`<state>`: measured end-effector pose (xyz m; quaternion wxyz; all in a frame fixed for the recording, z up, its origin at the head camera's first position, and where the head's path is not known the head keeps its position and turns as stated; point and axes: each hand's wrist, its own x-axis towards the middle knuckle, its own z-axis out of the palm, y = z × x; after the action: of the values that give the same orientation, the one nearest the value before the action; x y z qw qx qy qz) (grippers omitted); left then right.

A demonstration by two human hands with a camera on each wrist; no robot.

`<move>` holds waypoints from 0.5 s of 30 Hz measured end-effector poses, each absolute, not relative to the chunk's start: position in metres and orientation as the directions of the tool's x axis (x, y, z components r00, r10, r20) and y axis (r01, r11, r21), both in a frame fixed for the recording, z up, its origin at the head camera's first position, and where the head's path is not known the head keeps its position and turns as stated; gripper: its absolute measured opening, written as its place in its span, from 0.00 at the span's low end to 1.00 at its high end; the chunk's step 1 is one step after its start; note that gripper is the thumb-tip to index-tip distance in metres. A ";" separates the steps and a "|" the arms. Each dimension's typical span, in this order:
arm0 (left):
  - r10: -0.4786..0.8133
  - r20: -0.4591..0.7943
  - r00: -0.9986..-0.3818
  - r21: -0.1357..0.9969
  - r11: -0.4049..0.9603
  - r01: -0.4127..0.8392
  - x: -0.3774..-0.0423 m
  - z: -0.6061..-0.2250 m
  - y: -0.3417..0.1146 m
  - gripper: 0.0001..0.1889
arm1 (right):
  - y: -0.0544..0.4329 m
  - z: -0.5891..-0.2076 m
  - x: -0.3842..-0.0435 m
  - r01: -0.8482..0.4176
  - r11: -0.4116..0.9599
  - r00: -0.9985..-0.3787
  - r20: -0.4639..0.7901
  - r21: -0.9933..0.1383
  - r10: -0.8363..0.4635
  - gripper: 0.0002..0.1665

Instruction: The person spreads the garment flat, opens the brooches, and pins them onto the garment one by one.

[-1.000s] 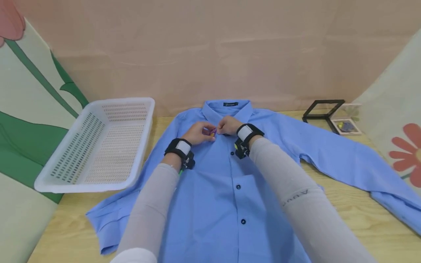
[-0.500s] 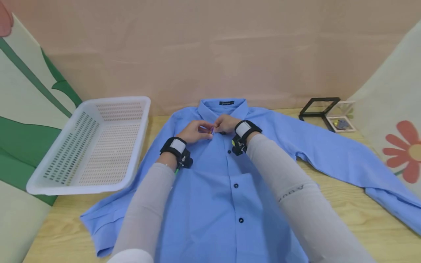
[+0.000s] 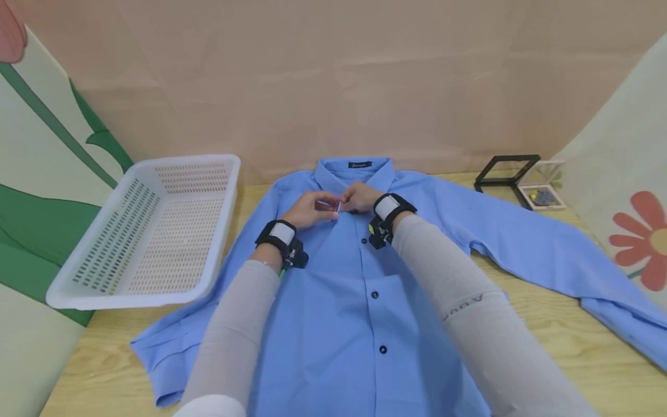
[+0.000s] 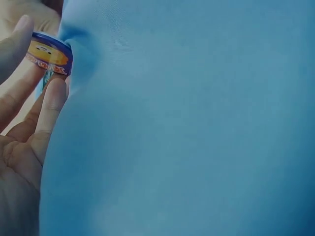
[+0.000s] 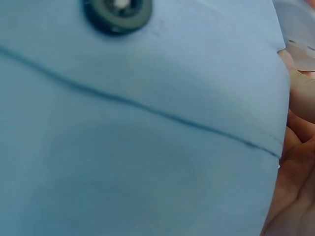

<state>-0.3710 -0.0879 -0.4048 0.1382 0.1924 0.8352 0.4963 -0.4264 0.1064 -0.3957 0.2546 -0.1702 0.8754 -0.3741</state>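
A blue button-up shirt lies front up, its collar at the far side. Just below the collar on the left, my left hand pinches a small badge with a yellow cartoon face and purple rim. Its edge presses against a fold of the shirt in the left wrist view. My right hand meets it from the other side, its curled fingers pinching the shirt cloth beside the badge. The right wrist view shows mostly cloth, a dark button and part of that hand; the contact point is hidden there.
To the left stands a white perforated basket, overlapping the shirt's sleeve. At the back right are an open black frame and an open pale case with a yellow and dark item inside. A wall sheet closes off the back.
Both hands stay together below the collar, with only small finger movements. The badge has turned, so less of its yellow face shows in the head view. The head view has shifted slightly.
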 end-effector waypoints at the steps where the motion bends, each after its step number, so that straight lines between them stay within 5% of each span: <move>1: 0.457 -0.043 -0.888 0.883 0.433 0.180 -0.371 -0.405 -0.088 0.23 | 0.107 -0.397 -0.426 -0.122 0.665 -0.811 -0.312 -0.737 -0.495 0.11; 15: 0.411 -0.078 -0.908 0.924 0.373 0.089 -0.366 -0.403 -0.090 0.23 | 0.112 -0.375 -0.411 -0.153 0.676 -0.801 -0.309 -0.721 -0.512 0.08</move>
<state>-0.3663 -0.0899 -0.4027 0.1495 0.1535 0.8150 0.5384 -0.4110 0.1121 -0.3754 0.2522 -0.1890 0.8799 -0.3557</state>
